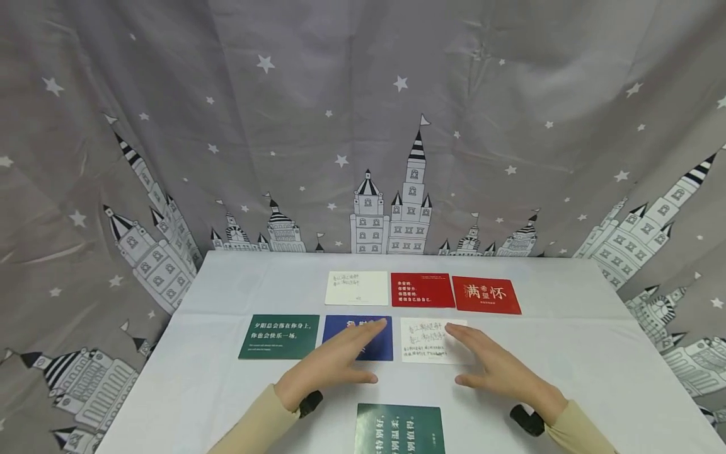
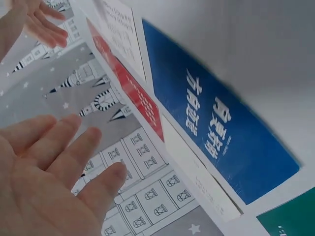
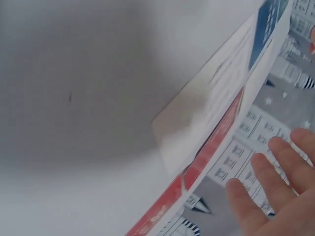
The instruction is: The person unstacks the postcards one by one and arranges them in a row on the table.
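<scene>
My left hand [image 1: 334,362] is held over the table with its fingers extended and nothing in its grasp. In the head view it overlaps a blue card [image 1: 377,343], whose white lettering shows whole in the left wrist view. Opposite it, my right hand [image 1: 496,366] hovers with fingers spread and thumb apart, also holding nothing. Its fingertips overlap the right edge of a white card with handwriting [image 1: 428,343]. Between the wrists, nearest me, lies a green card [image 1: 399,429] with its text turned sideways, cut off by the frame's lower edge.
A second green card [image 1: 279,337] lies left of the blue one. The back row has a cream card [image 1: 356,289] and two red cards, one in the middle [image 1: 422,291] and one at the right [image 1: 489,296]. Behind the white table [image 1: 584,353] hangs a grey castle-print curtain [image 1: 363,94].
</scene>
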### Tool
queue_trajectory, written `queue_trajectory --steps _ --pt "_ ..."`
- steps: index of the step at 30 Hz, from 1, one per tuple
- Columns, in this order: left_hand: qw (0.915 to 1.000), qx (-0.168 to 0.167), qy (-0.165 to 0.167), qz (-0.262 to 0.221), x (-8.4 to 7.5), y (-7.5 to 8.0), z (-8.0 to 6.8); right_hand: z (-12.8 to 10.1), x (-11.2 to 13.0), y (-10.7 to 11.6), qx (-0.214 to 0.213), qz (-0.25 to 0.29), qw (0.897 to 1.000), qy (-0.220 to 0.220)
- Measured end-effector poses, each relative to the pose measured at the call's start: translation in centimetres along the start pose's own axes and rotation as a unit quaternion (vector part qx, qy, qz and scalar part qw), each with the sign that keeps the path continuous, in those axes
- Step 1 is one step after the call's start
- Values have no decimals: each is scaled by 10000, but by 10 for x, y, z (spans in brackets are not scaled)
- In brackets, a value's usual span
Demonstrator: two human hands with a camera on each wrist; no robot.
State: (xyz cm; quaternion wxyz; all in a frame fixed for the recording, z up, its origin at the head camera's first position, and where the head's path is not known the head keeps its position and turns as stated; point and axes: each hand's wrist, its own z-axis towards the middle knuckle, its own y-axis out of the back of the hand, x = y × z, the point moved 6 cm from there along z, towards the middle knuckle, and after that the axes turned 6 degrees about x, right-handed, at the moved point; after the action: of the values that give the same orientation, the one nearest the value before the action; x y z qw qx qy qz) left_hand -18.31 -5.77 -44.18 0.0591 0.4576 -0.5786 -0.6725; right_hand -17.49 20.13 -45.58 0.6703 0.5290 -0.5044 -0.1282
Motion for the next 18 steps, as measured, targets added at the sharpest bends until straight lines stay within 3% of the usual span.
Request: queue_trajectory --steps 5,18 --pt "9999 50 -95 72 -9 -9 -18 -11 18 -12 168 -116 9998 -49" --pt "9996 162 211 61 -19 -36 -51 -39 46 -43 458 145 9988 88"
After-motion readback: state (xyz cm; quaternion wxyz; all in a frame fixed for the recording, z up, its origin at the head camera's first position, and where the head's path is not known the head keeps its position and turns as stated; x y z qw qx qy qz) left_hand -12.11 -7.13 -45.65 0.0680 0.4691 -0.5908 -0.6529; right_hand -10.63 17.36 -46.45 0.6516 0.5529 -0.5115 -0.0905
